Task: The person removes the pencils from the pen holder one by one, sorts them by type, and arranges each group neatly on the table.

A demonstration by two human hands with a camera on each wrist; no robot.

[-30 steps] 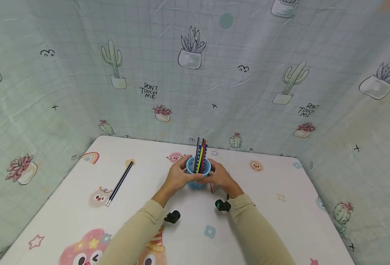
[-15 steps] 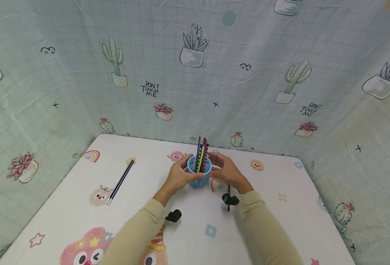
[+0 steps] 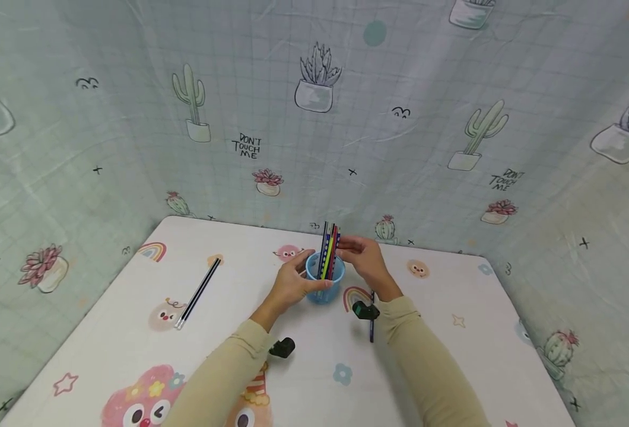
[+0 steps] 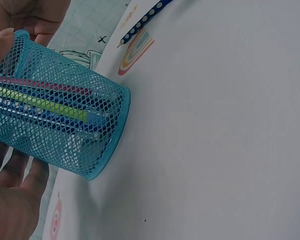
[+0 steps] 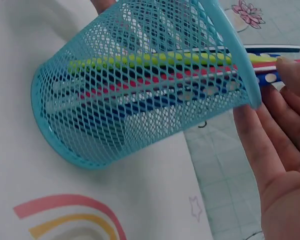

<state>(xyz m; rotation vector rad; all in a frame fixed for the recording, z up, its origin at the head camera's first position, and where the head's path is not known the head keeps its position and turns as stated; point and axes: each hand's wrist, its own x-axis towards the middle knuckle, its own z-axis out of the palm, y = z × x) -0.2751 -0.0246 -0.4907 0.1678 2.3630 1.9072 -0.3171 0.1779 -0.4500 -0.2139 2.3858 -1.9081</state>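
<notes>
A light-blue mesh pencil cup (image 3: 325,290) is held close over the table by my left hand (image 3: 288,284), thumb on its near side and fingers round the far left. Inside stand several pencils (image 3: 329,252), yellow-green, pink-red, black and dotted blue, their upper ends above the rim. My right hand (image 3: 367,261) is at the cup's right rim. In the right wrist view, its thumb (image 5: 295,77) lies over the ends of the pencils, with the fingers (image 5: 260,135) underneath; it pinches them there. Part of the left hand is hidden behind the cup.
On the white patterned table (image 3: 426,367), two black pencils (image 3: 199,293) lie side by side at the left. A dotted blue pencil (image 4: 145,20) lies under the right forearm. A cactus-print cloth (image 3: 272,89) hangs behind the table.
My right hand has moved off the cup's near right side, up to the pencils at the rim. The dotted blue pencil on the table has come into sight. The left hand keeps its hold.
</notes>
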